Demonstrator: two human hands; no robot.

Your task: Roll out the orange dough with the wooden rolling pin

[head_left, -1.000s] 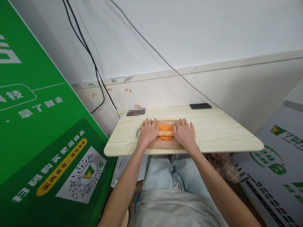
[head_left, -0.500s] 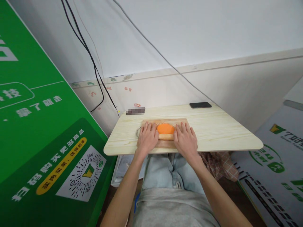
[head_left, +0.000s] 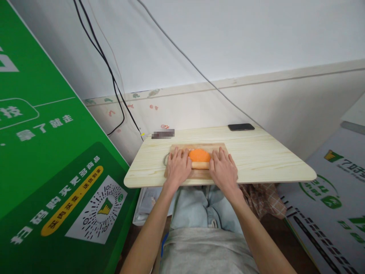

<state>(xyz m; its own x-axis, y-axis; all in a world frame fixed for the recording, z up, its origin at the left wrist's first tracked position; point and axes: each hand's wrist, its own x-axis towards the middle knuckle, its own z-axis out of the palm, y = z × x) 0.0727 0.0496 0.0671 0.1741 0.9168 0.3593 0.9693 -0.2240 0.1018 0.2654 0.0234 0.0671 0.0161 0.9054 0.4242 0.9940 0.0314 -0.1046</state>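
Note:
A wooden rolling pin (head_left: 200, 165) lies crosswise over the near side of a flat, rounded piece of orange dough (head_left: 199, 155). Both sit on a wooden cutting board (head_left: 199, 174) at the table's front edge. My left hand (head_left: 179, 164) is on the pin's left end, palm down, its fingers reaching forward over the board. On the right end is my right hand (head_left: 223, 164), placed the same way. The hands hide both ends of the pin. A metal ring handle (head_left: 165, 159) shows at the board's left side.
Board and hands are on a pale wooden table (head_left: 270, 163). At its back are a black phone (head_left: 241, 127) and a blurred-out dark object (head_left: 162, 134). Cables (head_left: 182, 53) hang along the wall. A green printed panel (head_left: 57, 152) stands left, a white printed one (head_left: 327, 190) right.
The view has shifted very slightly. My hands, the rolling pin and the dough look almost the same as before.

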